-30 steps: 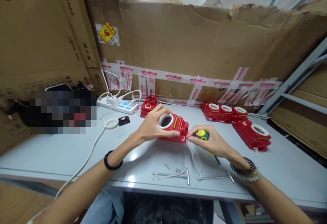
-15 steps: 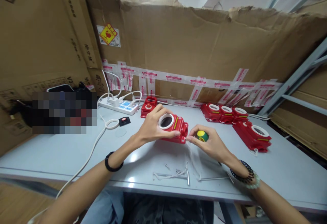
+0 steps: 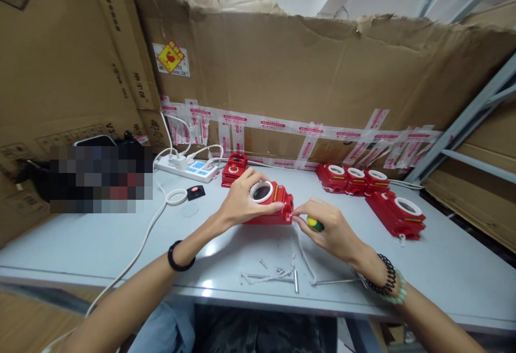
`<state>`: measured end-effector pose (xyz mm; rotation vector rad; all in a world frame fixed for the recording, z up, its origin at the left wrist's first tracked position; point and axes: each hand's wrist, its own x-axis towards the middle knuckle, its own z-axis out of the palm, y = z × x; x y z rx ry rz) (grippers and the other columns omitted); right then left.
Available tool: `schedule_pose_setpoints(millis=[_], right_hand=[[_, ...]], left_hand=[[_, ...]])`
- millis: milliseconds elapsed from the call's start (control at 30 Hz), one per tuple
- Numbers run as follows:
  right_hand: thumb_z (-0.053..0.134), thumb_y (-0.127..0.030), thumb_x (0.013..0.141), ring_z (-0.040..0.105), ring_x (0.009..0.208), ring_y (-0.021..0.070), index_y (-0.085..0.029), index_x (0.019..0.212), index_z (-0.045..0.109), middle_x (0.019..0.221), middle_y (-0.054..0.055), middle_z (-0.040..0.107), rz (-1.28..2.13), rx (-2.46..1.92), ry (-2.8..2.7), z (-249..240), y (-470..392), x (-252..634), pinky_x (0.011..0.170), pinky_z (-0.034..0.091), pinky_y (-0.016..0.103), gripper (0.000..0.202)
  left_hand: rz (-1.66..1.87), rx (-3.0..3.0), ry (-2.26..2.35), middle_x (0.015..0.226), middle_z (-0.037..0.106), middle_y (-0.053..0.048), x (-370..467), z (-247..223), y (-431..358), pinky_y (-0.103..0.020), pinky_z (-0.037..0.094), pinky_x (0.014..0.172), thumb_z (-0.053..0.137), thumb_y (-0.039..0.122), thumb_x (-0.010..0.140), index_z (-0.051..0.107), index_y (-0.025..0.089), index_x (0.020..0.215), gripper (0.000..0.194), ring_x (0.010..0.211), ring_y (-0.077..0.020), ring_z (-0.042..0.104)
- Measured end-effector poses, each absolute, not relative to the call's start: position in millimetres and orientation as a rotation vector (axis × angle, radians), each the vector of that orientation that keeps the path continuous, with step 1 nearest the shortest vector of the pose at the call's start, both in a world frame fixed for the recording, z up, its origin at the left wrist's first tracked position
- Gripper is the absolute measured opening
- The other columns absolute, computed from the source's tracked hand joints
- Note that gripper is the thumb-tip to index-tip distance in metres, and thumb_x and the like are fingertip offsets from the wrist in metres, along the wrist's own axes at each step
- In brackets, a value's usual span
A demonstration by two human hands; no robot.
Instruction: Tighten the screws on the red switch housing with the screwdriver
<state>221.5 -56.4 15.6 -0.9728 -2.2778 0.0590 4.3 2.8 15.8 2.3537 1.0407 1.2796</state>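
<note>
My left hand (image 3: 242,202) grips a red plastic housing (image 3: 271,206) with a white ring around its round opening, holding it against the grey table (image 3: 100,245). My right hand (image 3: 328,229) holds a screwdriver with a green and yellow handle (image 3: 314,224) in the palm, and its fingertips pinch at the housing's right end. A thin white string (image 3: 306,259) hangs from that end down to the table. Loose screws and metal pins (image 3: 282,273) lie just in front of the hands.
Several more red housings (image 3: 397,214) sit in a row at the right. Another red unit with a button (image 3: 234,169) stands behind, beside a white power strip (image 3: 187,167) and its cable (image 3: 133,256). Taped cardboard walls (image 3: 306,73) enclose the back and left.
My right hand has turned over, hiding most of the screwdriver handle, and its fingers have closed in on the housing's right end. The housing has tipped flatter onto the table.
</note>
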Motion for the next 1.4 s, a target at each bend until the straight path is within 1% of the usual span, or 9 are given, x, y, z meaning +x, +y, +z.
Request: schedule_pose_setpoints(millis=[100, 233, 400, 533, 667, 800, 967, 1200, 1400], right_hand=[[0.049, -0.021, 0.087, 0.055, 0.073, 0.0163, -0.018, 0.089, 0.062, 0.079, 0.006, 0.064, 0.022, -0.992, -2.341, 12.6, -55.2, 223.0, 0.065, 0.043, 0.029, 0.013], [0.047, -0.02, 0.088, 0.053, 0.072, 0.0157, -0.018, 0.087, 0.06, 0.078, 0.006, 0.062, 0.029, -1.035, -2.395, 3.4, -53.0, 221.0, 0.064, 0.042, 0.028, 0.014], [0.05, -0.019, 0.085, 0.054, 0.073, 0.0158, -0.018, 0.089, 0.061, 0.08, 0.006, 0.063, 0.018, -1.038, -2.365, 0.1, -48.5, 220.2, 0.066, 0.043, 0.028, 0.012], [0.052, -0.017, 0.083, 0.055, 0.073, 0.0155, -0.019, 0.09, 0.062, 0.079, 0.005, 0.063, 0.034, -1.03, -2.375, 6.9, -49.0, 221.3, 0.066, 0.043, 0.028, 0.012], [0.049, -0.018, 0.086, 0.055, 0.074, 0.0158, -0.018, 0.089, 0.061, 0.079, 0.006, 0.063, 0.057, -1.025, -2.38, 10.5, -52.0, 221.6, 0.066, 0.043, 0.028, 0.013], [0.046, -0.019, 0.088, 0.054, 0.072, 0.0152, -0.018, 0.087, 0.06, 0.076, 0.005, 0.061, 0.059, -1.036, -2.374, 9.7, -54.7, 221.1, 0.064, 0.042, 0.027, 0.014], [0.045, -0.019, 0.089, 0.052, 0.071, 0.0159, -0.018, 0.088, 0.059, 0.075, 0.005, 0.059, 0.021, -1.042, -2.371, 6.0, -56.1, 221.5, 0.063, 0.04, 0.028, 0.014], [0.045, -0.02, 0.089, 0.051, 0.069, 0.0154, -0.017, 0.086, 0.058, 0.074, 0.005, 0.059, 0.016, -1.063, -2.366, 4.5, -57.1, 221.9, 0.063, 0.04, 0.028, 0.013], [0.045, -0.019, 0.089, 0.05, 0.065, 0.014, -0.016, 0.083, 0.058, 0.071, 0.004, 0.058, -0.018, -1.054, -2.374, 4.7, -56.4, 221.4, 0.06, 0.039, 0.027, 0.015]], left_hand=[[1.293, 2.347, 1.053, 0.082, 0.051, -0.001, 6.0, 15.8, 0.1, -0.029, 0.045, 0.066, 0.07, 0.051, 0.064, 0.06, 0.019, 0.085, 0.04, 0.072, -0.0158, 0.052], [1.379, 2.349, 1.067, 0.081, 0.05, -0.001, 9.8, 15.2, -5.5, -0.03, 0.045, 0.07, 0.065, 0.043, 0.071, 0.062, 0.019, 0.084, 0.028, 0.074, -0.0158, 0.052], [1.422, 2.323, 1.104, 0.079, 0.048, -0.001, 11.8, 12.5, -3.7, -0.03, 0.046, 0.071, 0.065, 0.038, 0.07, 0.061, 0.018, 0.082, 0.023, 0.074, -0.0156, 0.052], [1.426, 2.261, 1.147, 0.075, 0.049, 0.0, 11.4, 11.4, 0.4, -0.029, 0.046, 0.066, 0.064, 0.04, 0.07, 0.061, 0.018, 0.078, 0.023, 0.069, -0.0146, 0.051], [1.415, 2.208, 1.169, 0.073, 0.047, 0.001, 12.4, 10.3, -0.2, -0.028, 0.045, 0.061, 0.064, 0.043, 0.071, 0.062, 0.018, 0.077, 0.025, 0.067, -0.014, 0.05], [1.45, 2.193, 1.158, 0.074, 0.047, 0.001, 14.5, 9.8, -4.8, -0.029, 0.045, 0.064, 0.065, 0.042, 0.07, 0.063, 0.019, 0.078, 0.025, 0.067, -0.0138, 0.05], [1.483, 2.202, 1.165, 0.076, 0.049, 0.0, 16.0, 9.9, -9.3, -0.029, 0.045, 0.066, 0.066, 0.041, 0.07, 0.062, 0.019, 0.078, 0.024, 0.068, -0.0141, 0.049], [1.499, 2.195, 1.16, 0.075, 0.049, 0.0, 17.1, 9.7, -10.3, -0.029, 0.045, 0.066, 0.066, 0.039, 0.07, 0.062, 0.018, 0.078, 0.024, 0.069, -0.0144, 0.049], [1.5, 2.172, 1.168, 0.074, 0.047, 0.001, 17.9, 9.1, -9.4, -0.027, 0.043, 0.062, 0.066, 0.038, 0.07, 0.062, 0.017, 0.077, 0.022, 0.066, -0.0128, 0.048]])
